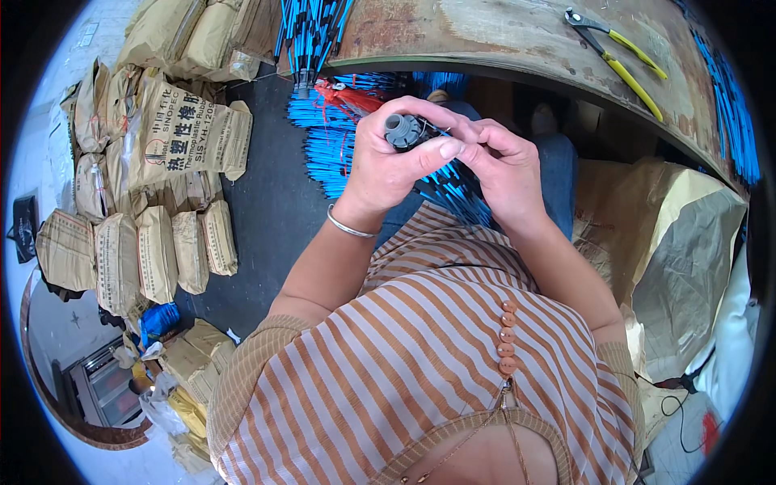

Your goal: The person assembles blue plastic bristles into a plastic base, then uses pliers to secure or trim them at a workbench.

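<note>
My left hand is closed round a black ribbed plastic piece with a round grey end, held above my lap. Close against it, my right hand has its thumb and fingers pinched together at the far side of the piece; what they grip is hidden. A thin dark strand shows between the hands. Blue rods with black parts fan out below them; whether they join the black piece I cannot tell. More blue rods lie in a pile beyond my left wrist, with red ties on top.
A worn wooden table spans the far side, bearing yellow-handled pliers and blue rods at right. A blue-and-black bundle sits at its left end. Stacked brown paper sacks stand left; a large open paper sack stands right.
</note>
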Demonstrator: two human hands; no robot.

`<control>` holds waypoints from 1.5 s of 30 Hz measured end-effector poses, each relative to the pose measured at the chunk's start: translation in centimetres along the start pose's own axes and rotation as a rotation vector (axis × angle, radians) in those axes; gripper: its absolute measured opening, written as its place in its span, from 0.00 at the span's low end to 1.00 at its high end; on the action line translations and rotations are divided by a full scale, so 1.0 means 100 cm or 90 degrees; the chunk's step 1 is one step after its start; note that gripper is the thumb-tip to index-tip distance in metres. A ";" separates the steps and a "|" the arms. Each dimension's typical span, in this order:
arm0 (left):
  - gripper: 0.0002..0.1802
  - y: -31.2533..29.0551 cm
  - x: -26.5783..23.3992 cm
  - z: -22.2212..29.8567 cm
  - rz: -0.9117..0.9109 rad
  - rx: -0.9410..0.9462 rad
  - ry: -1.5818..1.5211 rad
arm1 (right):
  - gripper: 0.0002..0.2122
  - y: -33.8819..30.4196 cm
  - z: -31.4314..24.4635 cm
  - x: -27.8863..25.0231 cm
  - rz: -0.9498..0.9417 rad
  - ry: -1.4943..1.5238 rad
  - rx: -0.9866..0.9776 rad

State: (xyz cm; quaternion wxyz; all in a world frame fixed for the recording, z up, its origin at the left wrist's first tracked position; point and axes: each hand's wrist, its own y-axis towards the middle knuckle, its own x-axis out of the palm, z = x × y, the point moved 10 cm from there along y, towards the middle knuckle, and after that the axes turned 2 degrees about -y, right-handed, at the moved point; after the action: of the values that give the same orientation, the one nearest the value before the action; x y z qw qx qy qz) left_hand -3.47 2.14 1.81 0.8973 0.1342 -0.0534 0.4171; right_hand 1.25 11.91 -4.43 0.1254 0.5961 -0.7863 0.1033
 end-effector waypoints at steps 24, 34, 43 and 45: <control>0.10 0.012 0.003 -0.010 0.055 -0.028 -0.038 | 0.12 -0.039 -0.054 0.017 -0.063 -0.548 -0.341; 0.09 0.012 0.007 -0.002 0.013 -0.002 -0.050 | 0.10 -0.036 -0.044 0.015 -0.096 -0.402 -0.379; 0.10 0.019 0.008 -0.001 0.009 0.008 -0.055 | 0.09 -0.015 -0.046 0.013 -0.271 -0.440 -0.278; 0.08 0.020 0.005 -0.006 -0.002 -0.005 -0.025 | 0.11 0.005 -0.067 -0.011 -0.260 -0.436 -0.190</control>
State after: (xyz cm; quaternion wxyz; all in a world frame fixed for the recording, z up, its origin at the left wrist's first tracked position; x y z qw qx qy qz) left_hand -4.68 3.94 1.73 0.8972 0.1387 -0.0725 0.4130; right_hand 1.50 15.14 1.56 -0.0400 0.7146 -0.6548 -0.2428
